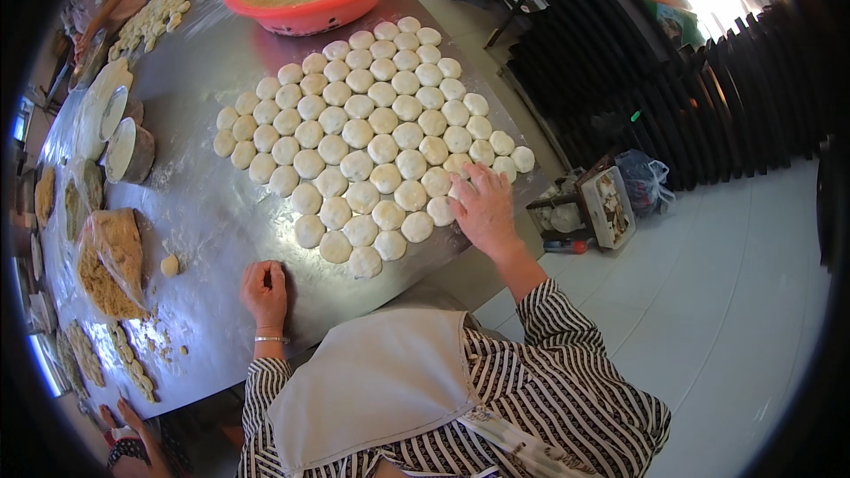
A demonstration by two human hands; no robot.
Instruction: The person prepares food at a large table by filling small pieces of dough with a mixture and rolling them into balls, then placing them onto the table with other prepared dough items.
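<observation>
Many flat round floured dough pieces (382, 121) lie side by side in rows on a metal worktable (199, 212). My right hand (486, 209) is over the right edge of these rounds, palm down. Its fingers are apart and touch the dough there, hiding part of a round or two. My left hand (263, 295) rests curled on the metal near the table's front edge. Nothing shows in its fingers. A small dough ball (170, 265) sits by itself to the left of that hand.
A red plastic basin (315, 10) of tan crumbs or meal holds two rounds. Leftward are metal bowls (129, 151), a plastic bag of brown crumbly filling (113, 265) and dough pieces (151, 21). Other people's hands show at far left. Dark stacked trays (664, 99) stand right.
</observation>
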